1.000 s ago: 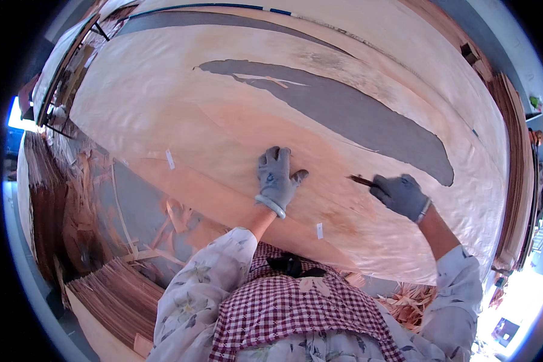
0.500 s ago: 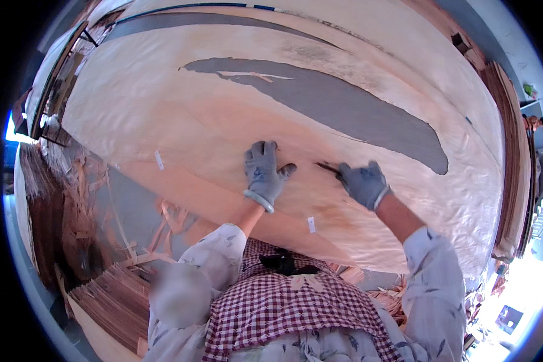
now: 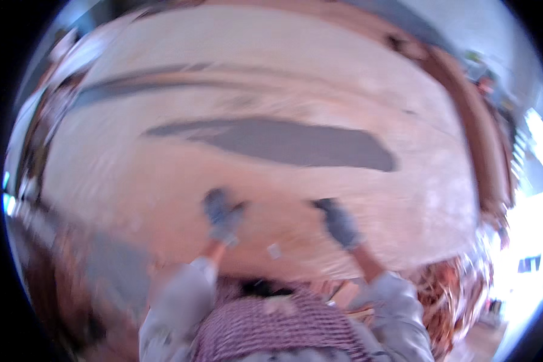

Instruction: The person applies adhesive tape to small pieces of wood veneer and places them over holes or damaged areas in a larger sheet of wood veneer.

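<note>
A broad, pale pinkish wood veneer sheet [image 3: 404, 205] spreads before me, with a long grey gap [image 3: 308, 143] across its middle. My left hand [image 3: 221, 214], in a grey glove, lies palm down on the veneer near the front, its thumb spread to the right. To its right, my gloved right hand [image 3: 340, 225] is closed around a slim dark knife [image 3: 317, 204], whose tip points left over the veneer. Motion smears the view, so whether the blade touches the sheet I cannot tell. A small white label [image 3: 274, 250] sits on the veneer between my forearms.
A second narrow grey gap [image 3: 111, 90] runs along the far left of the veneer. Tangled veneer scraps [image 3: 446, 295] are heaped at the near right. Stacked brown sheets [image 3: 485, 142] line the right side. Dark stacked material [image 3: 48, 271] stands at the lower left.
The whole view has swung, shifting the scene and turning the grey gap more level. Both hands appear lower and further left in the picture. The knife stays in my right hand.
</note>
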Demonstrator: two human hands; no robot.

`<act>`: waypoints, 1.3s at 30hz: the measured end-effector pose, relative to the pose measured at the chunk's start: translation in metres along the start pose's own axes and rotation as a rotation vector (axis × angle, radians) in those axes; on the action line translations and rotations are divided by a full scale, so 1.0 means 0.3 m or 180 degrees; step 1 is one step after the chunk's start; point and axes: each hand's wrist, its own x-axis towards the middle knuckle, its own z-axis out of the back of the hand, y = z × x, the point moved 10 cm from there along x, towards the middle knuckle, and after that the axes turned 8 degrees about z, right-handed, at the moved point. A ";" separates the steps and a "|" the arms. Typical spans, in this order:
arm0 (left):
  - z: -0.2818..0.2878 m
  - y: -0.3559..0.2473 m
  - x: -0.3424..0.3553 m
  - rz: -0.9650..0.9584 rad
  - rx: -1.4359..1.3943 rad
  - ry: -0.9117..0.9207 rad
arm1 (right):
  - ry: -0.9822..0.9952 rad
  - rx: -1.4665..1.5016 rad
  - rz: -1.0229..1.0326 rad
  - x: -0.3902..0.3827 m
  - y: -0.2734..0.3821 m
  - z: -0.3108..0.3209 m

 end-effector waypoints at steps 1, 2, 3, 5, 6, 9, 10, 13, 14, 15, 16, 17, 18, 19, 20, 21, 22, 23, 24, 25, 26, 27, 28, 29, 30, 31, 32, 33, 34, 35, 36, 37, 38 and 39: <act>-0.013 -0.035 -0.034 -0.0416 -0.0011 -0.0121 | 0.0083 -0.0008 -0.0362 -0.034 -0.017 0.020; -0.034 -0.114 -0.026 -0.0512 -0.0453 0.1016 | 0.0197 -0.0047 -0.0838 -0.075 -0.137 -0.055; -0.003 -0.020 -0.015 -0.0025 -0.0504 0.1010 | 0.0481 -0.0323 -0.0455 -0.032 -0.221 -0.217; 0.113 0.169 -0.030 0.0559 -0.0334 0.0491 | 0.0388 0.0090 -0.0981 0.070 -0.081 -0.256; 0.110 0.074 -0.028 0.0373 -0.0333 0.0467 | 0.0325 0.0223 -0.1195 0.025 -0.161 -0.245; 0.140 -0.047 -0.026 0.0149 -0.0336 0.0074 | 0.0454 0.0698 -0.1243 -0.007 -0.180 -0.165; 0.150 -0.050 -0.035 0.0133 -0.0308 -0.0061 | 0.0579 0.0900 -0.1191 -0.010 -0.143 -0.153; 0.087 -0.103 0.054 0.0243 0.0145 0.0721 | 0.0579 0.0973 -0.0388 0.046 0.019 -0.190; 0.085 -0.064 0.069 0.0210 0.0020 0.0625 | 0.0424 0.1207 -0.0051 0.055 0.118 -0.211; 0.066 -0.042 0.070 0.0143 -0.0091 0.0572 | 0.0958 0.1081 0.0287 0.049 0.199 -0.273; 0.031 -0.055 0.066 0.0042 -0.0090 0.0582 | 0.0860 0.1310 0.0518 0.005 0.256 -0.260; 0.028 -0.049 0.075 -0.0006 -0.0038 0.0569 | 0.0780 0.1623 0.0662 -0.019 0.286 -0.260; 0.021 -0.060 0.074 -0.0072 -0.0040 0.0607 | 0.0842 0.1596 0.1012 -0.046 0.289 -0.324; 0.043 -0.028 0.071 -0.0069 -0.0031 0.0543 | 0.1055 0.1902 0.0636 -0.010 0.290 -0.304; 0.054 -0.004 0.074 -0.0058 -0.0063 0.0459 | 0.0827 0.1702 0.0916 -0.001 0.276 -0.300; 0.078 -0.058 0.044 -0.0226 0.0135 0.0388 | 0.0977 0.2042 0.0674 -0.011 0.251 -0.340; 0.109 -0.073 0.038 -0.0192 0.0181 0.0472 | 0.1082 0.2346 0.0381 -0.024 0.227 -0.374; 0.150 -0.109 0.023 -0.0154 0.0234 0.0566 | 0.1195 0.2650 0.0073 -0.042 0.198 -0.395; 0.171 -0.111 0.019 -0.0150 0.0255 0.0654 | 0.0872 0.3090 -0.0312 -0.020 0.156 -0.399; 0.173 -0.101 0.010 -0.0088 0.0190 0.0622 | 0.0517 0.3491 -0.0718 -0.001 0.100 -0.393; 0.176 -0.098 0.001 -0.0044 0.0120 0.0592 | 0.0195 0.3187 -0.1087 0.013 0.040 -0.392; 0.177 -0.101 -0.002 -0.0013 0.0048 0.0563 | 0.0265 0.3154 -0.1273 0.017 0.010 -0.395; 0.183 -0.092 -0.006 0.0000 0.0024 0.0543 | 0.0372 0.3143 -0.1449 0.045 0.024 -0.374; 0.183 -0.103 -0.005 -0.0018 -0.0008 0.0534 | 0.0446 0.3132 -0.1639 0.056 0.022 -0.357; 0.183 -0.115 -0.004 -0.0036 -0.0039 0.0524 | 0.0439 0.3095 -0.1668 0.064 0.023 -0.352; 0.174 -0.120 -0.003 -0.0022 0.0042 0.0595 | 0.0465 0.2840 -0.1592 0.058 -0.001 -0.360; 0.161 -0.129 0.005 -0.0014 0.0121 0.0647 | 0.0480 0.2580 -0.1498 0.061 -0.038 -0.378; 0.156 -0.128 0.011 0.0003 0.0203 0.0695 | 0.0499 0.2320 -0.1399 0.060 -0.072 -0.394; 0.183 -0.129 0.014 -0.0122 0.0151 0.0638 | 0.0507 0.2373 -0.1464 0.059 -0.063 -0.399; 0.219 -0.119 0.010 -0.0238 0.0104 0.0578 | 0.0527 0.2427 -0.1523 0.055 -0.048 -0.406; 0.263 -0.098 0.002 -0.0343 0.0064 0.0514 | 0.0559 0.2481 -0.1575 0.055 -0.027 -0.419; 0.328 -0.048 -0.012 -0.0418 0.0203 0.0404 | 0.0552 0.2489 -0.1590 0.058 -0.005 -0.438; 0.403 0.014 -0.020 -0.0520 0.0333 0.0287 | 0.0515 0.2492 -0.1604 0.065 0.008 -0.446; 0.476 0.084 -0.033 -0.0618 0.0465 0.0162 | 0.0478 0.2493 -0.1608 0.073 0.014 -0.452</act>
